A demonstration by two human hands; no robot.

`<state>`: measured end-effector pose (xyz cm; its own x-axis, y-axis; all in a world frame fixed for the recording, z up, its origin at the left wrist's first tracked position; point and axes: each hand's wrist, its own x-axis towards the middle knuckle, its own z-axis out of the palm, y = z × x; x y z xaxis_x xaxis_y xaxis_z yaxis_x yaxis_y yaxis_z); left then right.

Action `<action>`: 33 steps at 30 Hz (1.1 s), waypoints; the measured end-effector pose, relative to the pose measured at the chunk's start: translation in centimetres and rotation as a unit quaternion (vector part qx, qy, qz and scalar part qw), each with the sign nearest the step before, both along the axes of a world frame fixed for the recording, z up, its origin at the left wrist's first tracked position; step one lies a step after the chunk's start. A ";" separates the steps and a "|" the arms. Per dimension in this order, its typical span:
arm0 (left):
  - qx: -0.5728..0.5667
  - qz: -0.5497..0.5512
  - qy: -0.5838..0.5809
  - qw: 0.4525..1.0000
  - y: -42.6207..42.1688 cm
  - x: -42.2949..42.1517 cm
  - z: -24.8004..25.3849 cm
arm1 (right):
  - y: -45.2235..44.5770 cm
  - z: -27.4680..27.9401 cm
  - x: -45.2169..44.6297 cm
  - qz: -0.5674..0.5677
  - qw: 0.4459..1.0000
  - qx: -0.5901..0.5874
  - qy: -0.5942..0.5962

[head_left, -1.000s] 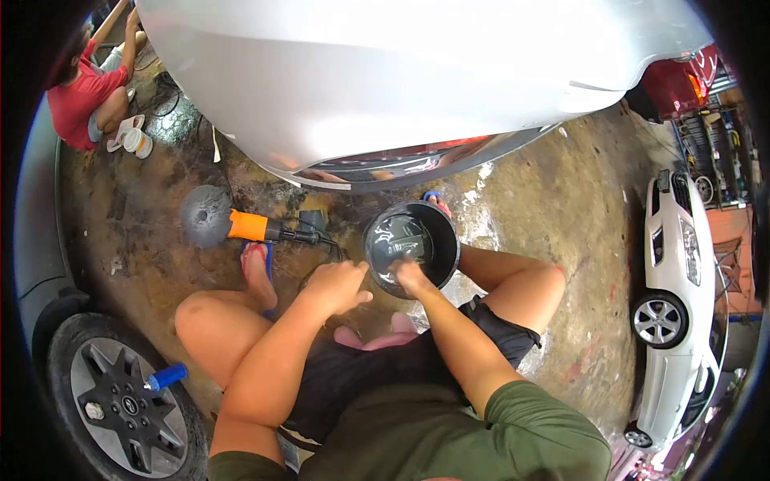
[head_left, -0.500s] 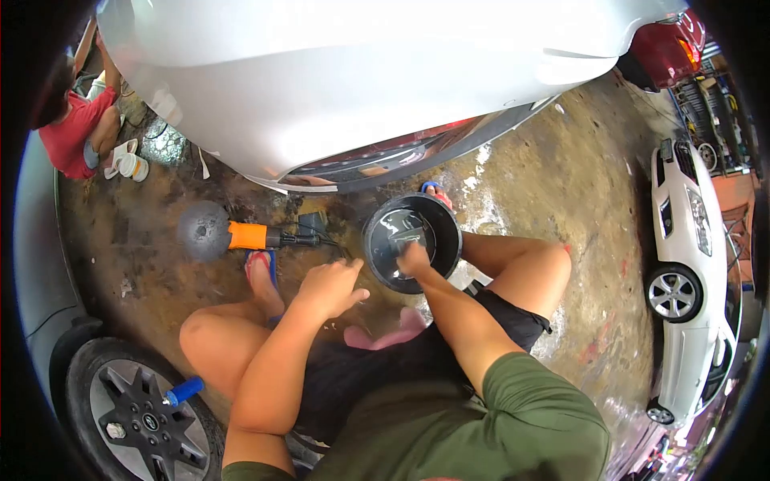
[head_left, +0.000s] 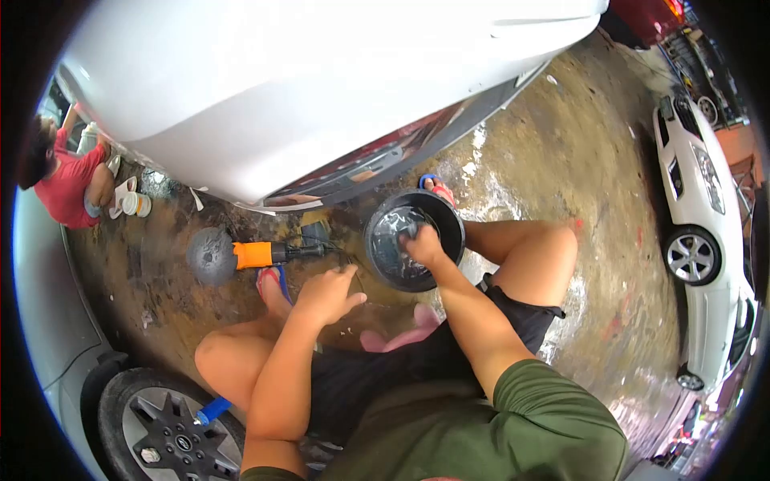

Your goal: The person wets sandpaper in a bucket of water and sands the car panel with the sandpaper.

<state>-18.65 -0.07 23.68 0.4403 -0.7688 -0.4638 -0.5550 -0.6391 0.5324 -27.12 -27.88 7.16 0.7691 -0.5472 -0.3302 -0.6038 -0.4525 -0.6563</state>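
A round black bucket point(head_left: 374, 260) with water in it stands on the floor between my feet. My right hand point(head_left: 421, 244) is inside it, fingers closed on a small dark sheet at the water; its outline is blurred. Left of the bucket, my left hand point(head_left: 330, 295) hangs over my leg with thumb and fingers apart and nothing in it. Beyond that hand, an orange and black power tool point(head_left: 255, 254) with a round grey pad point(head_left: 212, 255) lies on the floor. A silver car body point(head_left: 281, 104) rises in front of me.
A person in red point(head_left: 72, 180) squats at the left beside a white tub point(head_left: 136, 204). A wheel point(head_left: 172, 429) with a blue bottle point(head_left: 212, 411) by it is at the lower left. Pink seat parts point(head_left: 401, 330) show below my hands. A white car point(head_left: 702, 208) stands at the right.
My view has turned, shifting the surroundings. My right hand has risen a little in the bucket, with the dark sheet now folded in its fingers. My left hand stays beside the bucket.
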 end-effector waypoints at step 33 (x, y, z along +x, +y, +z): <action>0.022 0.015 -0.009 1.000 0.6 0.1 0.8 | 1.7 41.0 11.9 -0.006 0.732 -0.259 -0.630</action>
<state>-18.54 0.53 24.49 0.4724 -0.7336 -0.4885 -0.5445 -0.6788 0.4927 -15.20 -26.14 48.21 0.2790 -0.3571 0.8914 0.3273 -0.8374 -0.4378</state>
